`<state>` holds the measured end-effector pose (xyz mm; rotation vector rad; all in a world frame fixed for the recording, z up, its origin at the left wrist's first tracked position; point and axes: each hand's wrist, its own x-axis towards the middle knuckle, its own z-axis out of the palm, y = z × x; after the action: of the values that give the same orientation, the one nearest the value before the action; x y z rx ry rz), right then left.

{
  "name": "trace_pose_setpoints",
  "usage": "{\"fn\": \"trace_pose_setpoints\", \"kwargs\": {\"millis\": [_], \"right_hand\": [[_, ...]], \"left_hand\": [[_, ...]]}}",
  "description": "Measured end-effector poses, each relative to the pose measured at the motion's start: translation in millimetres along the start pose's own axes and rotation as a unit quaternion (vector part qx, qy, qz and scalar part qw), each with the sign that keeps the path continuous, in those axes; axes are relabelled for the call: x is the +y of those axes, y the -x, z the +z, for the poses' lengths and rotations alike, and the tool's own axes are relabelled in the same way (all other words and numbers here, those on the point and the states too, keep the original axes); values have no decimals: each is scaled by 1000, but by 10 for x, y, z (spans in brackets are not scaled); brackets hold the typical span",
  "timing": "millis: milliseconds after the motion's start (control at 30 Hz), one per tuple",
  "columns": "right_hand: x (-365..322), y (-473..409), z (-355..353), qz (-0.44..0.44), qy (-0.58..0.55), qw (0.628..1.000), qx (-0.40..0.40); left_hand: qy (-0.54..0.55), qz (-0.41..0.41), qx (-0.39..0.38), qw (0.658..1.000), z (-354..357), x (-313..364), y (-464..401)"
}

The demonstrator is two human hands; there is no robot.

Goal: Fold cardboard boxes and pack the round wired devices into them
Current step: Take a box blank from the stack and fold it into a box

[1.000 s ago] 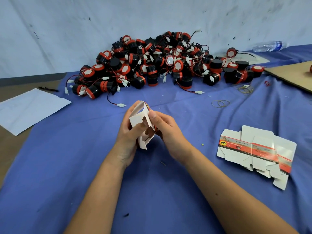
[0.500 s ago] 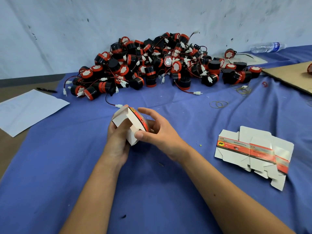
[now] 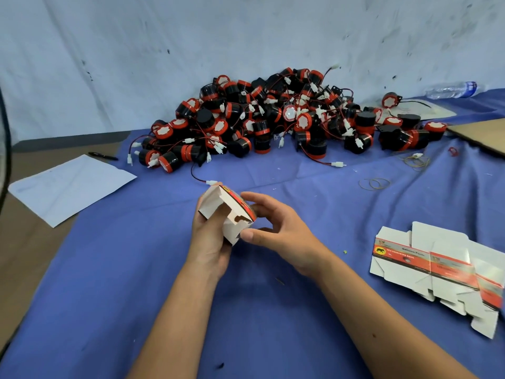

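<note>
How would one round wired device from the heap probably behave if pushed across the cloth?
A round wired device lying on its side would likely roll, being drum-shaped. Its thin red lead looks floppy and may snag neighbours in the tangled heap.

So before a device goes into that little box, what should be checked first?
1. Box held firmly: ok, left hand grips it, right hand touches its side.
2. Bottom flaps locked: cannot tell, one notched flap looks loose.
3. Open end clear: cannot tell, it is hidden.
4. Device within reach: ok, pile of devices lies just beyond.
5. Spare flat boxes ready: ok, on the cloth at right.
</note>
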<state>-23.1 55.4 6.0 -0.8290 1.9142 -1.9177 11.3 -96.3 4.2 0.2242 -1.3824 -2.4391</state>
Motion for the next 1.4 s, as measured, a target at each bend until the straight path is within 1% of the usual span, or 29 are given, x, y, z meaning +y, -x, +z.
{"fn": "trace_pose_setpoints", "kwargs": {"millis": [67, 133, 200, 267, 300, 367, 433, 500, 567, 700, 867, 933, 1033, 1133, 1167, 1200, 1267, 1300, 1367, 1400], "right_hand": [[10, -11, -4, -1, 4, 999, 32], [26, -22, -19, -1, -11, 999, 49], [35, -36, -18, -8, -26, 998, 54], [48, -38, -4, -15, -32, 996, 78], [44, -37, -5, -19, -20, 995, 98], [47, -30, -27, -47, 50, 989, 132], [58, -14, -23, -98, 129, 976, 146], [83, 1, 36, -145, 190, 959, 155], [98, 15, 104, -164, 217, 948, 164], [78, 23, 140, -180, 184, 953, 161], [9, 63, 203, -149, 140, 972, 117], [-11, 79, 199, -140, 128, 978, 84], [-20, 110, 231, -133, 118, 984, 24], [-17, 118, 296, -120, 99, 988, 1], [-13, 111, 316, -116, 98, 988, 7], [-7, 107, 333, -110, 100, 989, 19], [7, 89, 346, -96, 117, 987, 55], [15, 79, 336, -93, 139, 983, 77], [7, 57, 285, -96, 187, 971, 113], [1, 48, 257, -99, 177, 973, 112]], "left_hand": [[-29, -4, -23, 999, 41, -16, 19], [-32, -13, -50, 998, 58, -18, 44], [-6, -32, -91, 995, 37, 1, 56], [35, -48, -146, 988, -2, 32, 70], [61, -54, -168, 982, -13, 48, 74], [117, -71, -187, 973, -3, 80, 86], [148, -88, -154, 973, 20, 95, 94], [130, -85, -102, 983, 37, 61, 87], [98, -76, -71, 990, 60, 9, 90], [36, -29, -52, 998, 136, -28, 103], [3, 13, -4, 1000, 154, -60, 80], [13, 25, 13, 1000, 153, -73, 68], [49, 52, 68, 995, 141, -69, 61], [66, 91, 113, 987, 117, -39, 45], [37, 127, 121, 984, 107, -39, 44], [-16, 174, 125, 977, 98, -48, 49], [-139, 273, 115, 945, 65, -77, 70], [-195, 300, 114, 927, 45, -80, 80], [-281, 327, 126, 893, -1, -57, 77], [-323, 347, 129, 871, -19, -46, 70]]}}
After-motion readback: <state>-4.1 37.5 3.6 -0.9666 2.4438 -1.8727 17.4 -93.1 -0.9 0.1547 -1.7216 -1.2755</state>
